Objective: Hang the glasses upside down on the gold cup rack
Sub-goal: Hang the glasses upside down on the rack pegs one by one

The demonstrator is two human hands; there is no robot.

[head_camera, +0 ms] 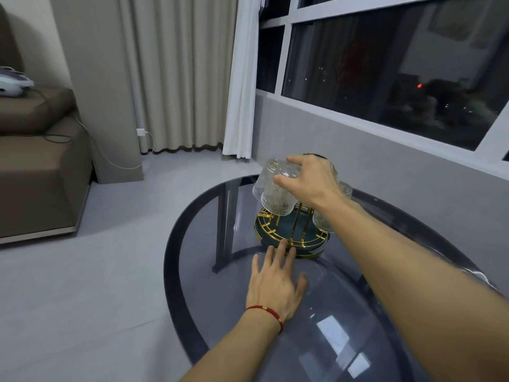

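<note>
Head view, nearest first
Left forearm: reaching in from the bottom edge, a red string bracelet [268, 312] round the wrist.
Left hand [275, 279]: palm down, flat over the dark glass table [192, 271], fingers stretched straight and a little apart, gripping nothing.
Left fingertips [281, 248]: right at the near rim of the rack's base; touching it or just short of it, I cannot tell.
Right forearm: a long diagonal from the lower right corner, passing above the table.
Right hand [311, 180]: up at the top of the gold cup rack [292, 238], back of the hand to the camera.
Right fingers [286, 181]: curled down over the base of a ribbed clear glass [278, 198], thumb on the near side, closed on it.
That glass: upside down, rim pointing at the tray, just below the right fingertips and above the left side of the base.
Second glass [263, 177]: inverted, just beyond and left of the right fingertips, tilted outward.
Third glass [323, 223]: inverted, under the right wrist, partly hidden by the arm.
Rack base: round dark green tray with gold wire bars, standing on the table between the two hands.
Rack stem: thin gold rods rising from the tray behind the held glass.
</note>
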